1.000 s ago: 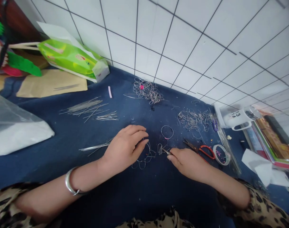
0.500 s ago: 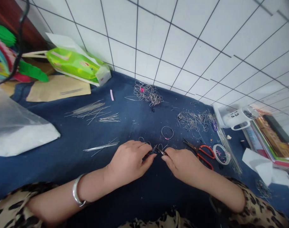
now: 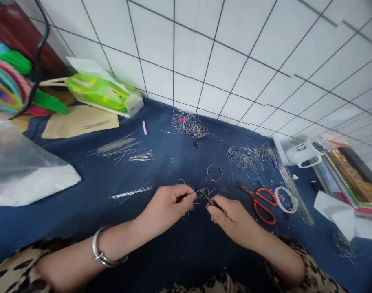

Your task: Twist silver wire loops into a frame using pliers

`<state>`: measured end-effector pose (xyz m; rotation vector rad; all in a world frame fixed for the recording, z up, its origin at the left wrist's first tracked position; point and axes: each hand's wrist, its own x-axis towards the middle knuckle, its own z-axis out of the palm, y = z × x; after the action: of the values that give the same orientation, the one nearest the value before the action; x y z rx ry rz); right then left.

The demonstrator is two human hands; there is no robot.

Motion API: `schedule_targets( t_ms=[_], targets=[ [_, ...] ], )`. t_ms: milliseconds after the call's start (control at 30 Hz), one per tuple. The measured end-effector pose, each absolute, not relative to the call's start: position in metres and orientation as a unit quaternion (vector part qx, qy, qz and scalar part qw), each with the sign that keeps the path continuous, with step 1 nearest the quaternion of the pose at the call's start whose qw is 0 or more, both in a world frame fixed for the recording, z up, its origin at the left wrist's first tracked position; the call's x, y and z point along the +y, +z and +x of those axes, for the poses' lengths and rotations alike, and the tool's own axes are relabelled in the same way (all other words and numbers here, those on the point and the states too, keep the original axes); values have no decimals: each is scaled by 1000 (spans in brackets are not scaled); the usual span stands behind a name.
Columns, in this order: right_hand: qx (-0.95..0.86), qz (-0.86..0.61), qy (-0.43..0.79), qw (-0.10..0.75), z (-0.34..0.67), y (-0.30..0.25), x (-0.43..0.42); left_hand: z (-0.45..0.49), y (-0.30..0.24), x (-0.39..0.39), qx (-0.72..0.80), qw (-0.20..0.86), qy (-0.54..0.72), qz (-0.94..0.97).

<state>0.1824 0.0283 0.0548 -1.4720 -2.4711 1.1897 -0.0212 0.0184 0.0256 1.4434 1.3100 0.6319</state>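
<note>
A bundle of straight wires [image 3: 131,191] lies on the blue worktop [image 3: 161,158] just left of the left hand [image 3: 169,205]. That hand pinches a looped wire piece [image 3: 194,194], which sits between both hands. The right hand [image 3: 231,215] is closed around a thin dark tool [image 3: 208,198], its tip at the loops. A small wire ring [image 3: 214,173] lies beyond the hands. Red-handled scissors [image 3: 260,200] lie right of the right hand.

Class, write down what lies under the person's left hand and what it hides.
Under the left hand is a looped wire piece, above the blue cloth. A few loops show beyond the hand. How much more wire it covers cannot be seen.
</note>
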Motion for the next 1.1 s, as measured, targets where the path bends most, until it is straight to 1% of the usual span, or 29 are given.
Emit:
schedule_targets(
  t_ms=[167, 333, 467, 600, 800, 967, 1100],
  targets=[
    [-788, -466, 399, 43, 179, 45, 25, -19, 27, 17, 536, 508, 238, 631],
    [-796, -469, 377, 65, 178, 33, 26, -27, 38, 23, 510, 487, 223, 673],
    [-796, -487, 351, 80, 182, 28, 28, -42, 44, 34, 527, 439, 257, 681],
    [-784, -507, 351, 70, 188, 25, 29, -56, 37, 45, 571, 351, 278, 688],
    [-785, -507, 351, 62, 189, 22, 30, -58, 23, 52, 532, 244, 230, 777],
    [-793, -508, 333, 56, 188, 23, 31, -48, 11, 51, 472, 215, 210, 829],
    [-801, -508, 315, 40, 189, 24, 31, -42, 3, 50, 458, 209, 183, 844]
  ],
)
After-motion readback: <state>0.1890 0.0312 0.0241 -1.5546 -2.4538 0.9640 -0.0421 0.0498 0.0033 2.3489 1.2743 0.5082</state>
